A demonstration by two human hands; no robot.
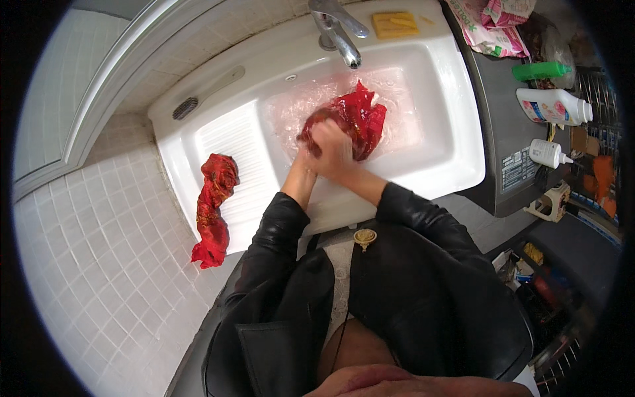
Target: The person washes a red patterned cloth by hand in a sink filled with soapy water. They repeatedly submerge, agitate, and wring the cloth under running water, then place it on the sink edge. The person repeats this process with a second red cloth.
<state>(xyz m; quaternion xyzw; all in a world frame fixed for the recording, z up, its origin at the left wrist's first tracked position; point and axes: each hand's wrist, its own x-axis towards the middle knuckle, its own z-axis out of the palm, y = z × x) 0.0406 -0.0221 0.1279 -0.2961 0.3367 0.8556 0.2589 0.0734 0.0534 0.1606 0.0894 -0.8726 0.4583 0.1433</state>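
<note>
A wet red cloth (364, 116) is bunched up in the pinkish, rippling water (404, 111) of a white ceramic laundry sink (454, 124). My right hand (333, 146) lies across the near left part of the cloth, its fingers closed on it and blurred by motion. Beneath and to the left of it, my left hand (306, 158) also grips the cloth, though its fingers are largely hidden. Another red patterned cloth (214, 198), twisted into a roll, rests on the ribbed washboard (253, 198) to the left, one end hanging over the near edge.
A chrome faucet (345, 39) overhangs the basin. Yellow soap (395, 26) sits on the back rim, and a long-handled brush (186, 108) on the back left ledge. At right, a grey appliance (496, 119) bears a white detergent bottle (550, 106), a smaller white bottle (544, 153) and a green bottle (538, 71).
</note>
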